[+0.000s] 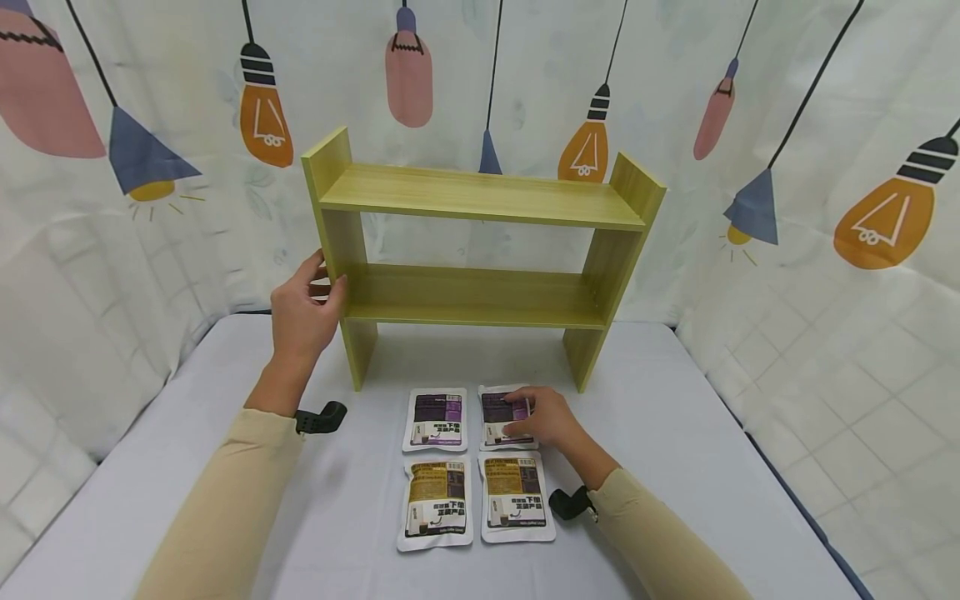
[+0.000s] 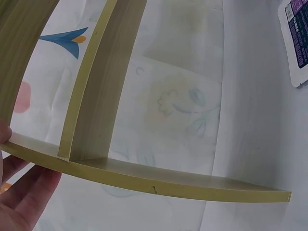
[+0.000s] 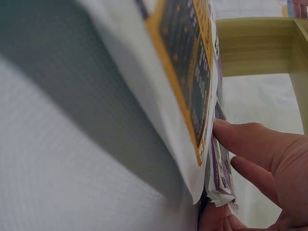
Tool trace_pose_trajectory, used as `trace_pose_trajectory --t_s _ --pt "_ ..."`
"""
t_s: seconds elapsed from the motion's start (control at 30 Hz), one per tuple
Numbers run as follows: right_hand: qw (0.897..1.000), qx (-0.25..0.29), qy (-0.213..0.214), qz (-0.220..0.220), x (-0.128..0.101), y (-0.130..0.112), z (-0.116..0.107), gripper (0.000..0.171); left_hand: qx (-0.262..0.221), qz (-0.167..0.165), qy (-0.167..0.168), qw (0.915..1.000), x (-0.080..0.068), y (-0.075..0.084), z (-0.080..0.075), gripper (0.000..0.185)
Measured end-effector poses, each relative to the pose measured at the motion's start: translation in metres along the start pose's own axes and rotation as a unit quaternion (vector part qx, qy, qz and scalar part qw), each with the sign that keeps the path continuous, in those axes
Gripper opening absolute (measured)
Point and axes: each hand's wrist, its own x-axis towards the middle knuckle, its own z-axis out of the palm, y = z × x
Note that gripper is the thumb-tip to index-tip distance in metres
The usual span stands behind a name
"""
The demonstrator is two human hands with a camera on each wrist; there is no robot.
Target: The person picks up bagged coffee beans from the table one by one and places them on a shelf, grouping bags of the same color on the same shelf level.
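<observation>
At the middle of the head view, the right hand point(image 1: 546, 417) is resting on a purple pouch point(image 1: 504, 417), the upper right one of four flat packets lying in a two-by-two block on the white counter point(image 1: 675, 450). The fingers are lying on its top face with the thumb at its near edge; in the right wrist view the fingertips point(image 3: 240, 137) are pressing on the packet's purple face point(image 3: 222, 168), and the thumb seems to be tucking under the edge, though that close view is too cramped to be sure. So this grip is closing on the pouch in a light pinch.

The pouch looks thin, soft and light, with a slick printed film, so it is likely to flex and slide; the sealed white border along an edge looks like the firmest place to take hold.

At centre left of the frame, the left hand point(image 1: 302, 310) is gripping the left upright of the wooden shelf point(image 1: 480, 196), thumb in front and fingers behind. Another purple pouch point(image 1: 436, 419) and two orange pouches point(image 1: 437, 502) are lying just beside the held one.
</observation>
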Motion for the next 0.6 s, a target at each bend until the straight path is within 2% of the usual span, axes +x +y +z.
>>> trace_pose_trajectory --t_s 0.6 --pt "1.000 0.006 0.007 -0.011 -0.0029 -0.0021 0.0015 0.053 0.003 0.008 0.006 0.9999 0.0006 0.0006 0.0005 0.047"
